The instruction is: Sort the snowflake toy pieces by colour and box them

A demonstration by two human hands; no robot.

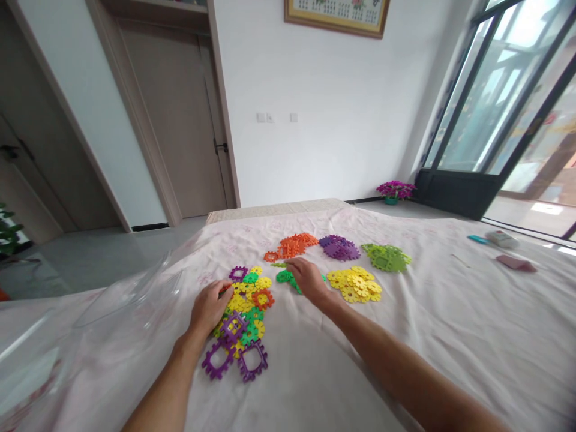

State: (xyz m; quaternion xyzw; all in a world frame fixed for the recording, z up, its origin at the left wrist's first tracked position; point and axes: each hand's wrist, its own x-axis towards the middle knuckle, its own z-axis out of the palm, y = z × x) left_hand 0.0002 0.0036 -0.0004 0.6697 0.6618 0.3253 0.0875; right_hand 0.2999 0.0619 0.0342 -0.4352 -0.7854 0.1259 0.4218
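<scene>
The mixed toy pile (pixel 240 303) lies nearest, apparently unsorted. The half-curled left hand (pixel 211 307) rests at its left edge, grip unclear. The right hand (pixel 309 279) pinches a light-green piece (pixel 278 264) near five one-colour heaps (pixel 355 285), seemingly sorted.

A grey-brown door (pixel 173 120) with a black handle (pixel 221 147) stands shut in its frame. Right of this door runs a white wall (pixel 324 156) bearing switch plates (pixel 265 118) and, higher up, a gilt-framed picture (pixel 335 14). Far right of the door, bright light shows through dark-framed glass panels (pixel 468 102), with magenta flowers (pixel 396 190) near their foot. Before the door spreads a glossy grey floor (pixel 112 255); left of it stands a darker second door (pixel 36 120).
</scene>
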